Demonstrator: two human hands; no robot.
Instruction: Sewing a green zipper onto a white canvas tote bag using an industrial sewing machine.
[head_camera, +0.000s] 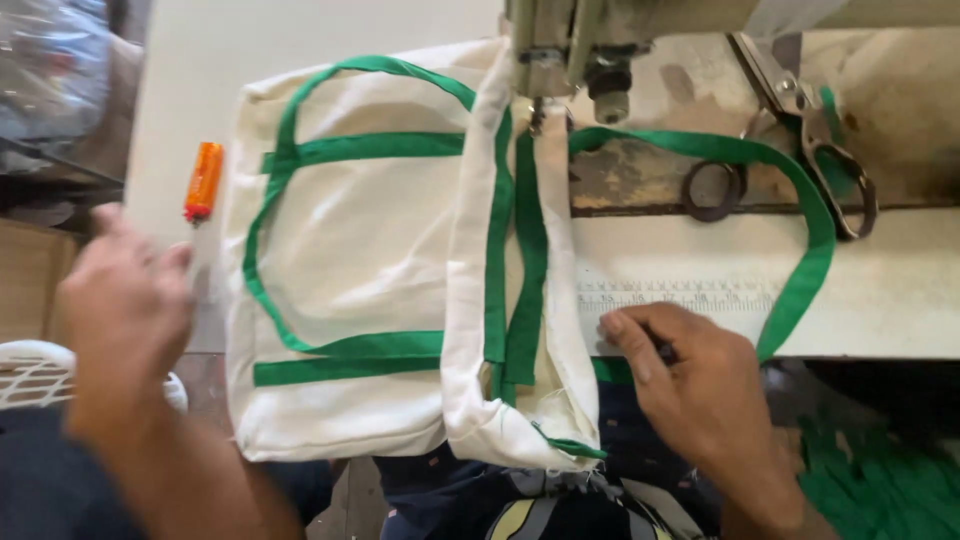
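The pale, worn sewing-machine table carries a cream canvas bag with green strap trim, its folded edge under the metal machine head. The right hand rests fingers-down beside that edge — gripping nothing visible. The left hand, blurred, hovers loosely curled near an orange lighter. Steel scissors lie well apart.

Two hands show: the left hand at nine o'clock and the right hand at four o'clock. One cream cloth bag with green straps lies at the centre. One sewing machine head stands at twelve o'clock. One pair of scissors sits at two o'clock. One orange lighter lies at ten o'clock. One printed ruler strip runs at three o'clock.
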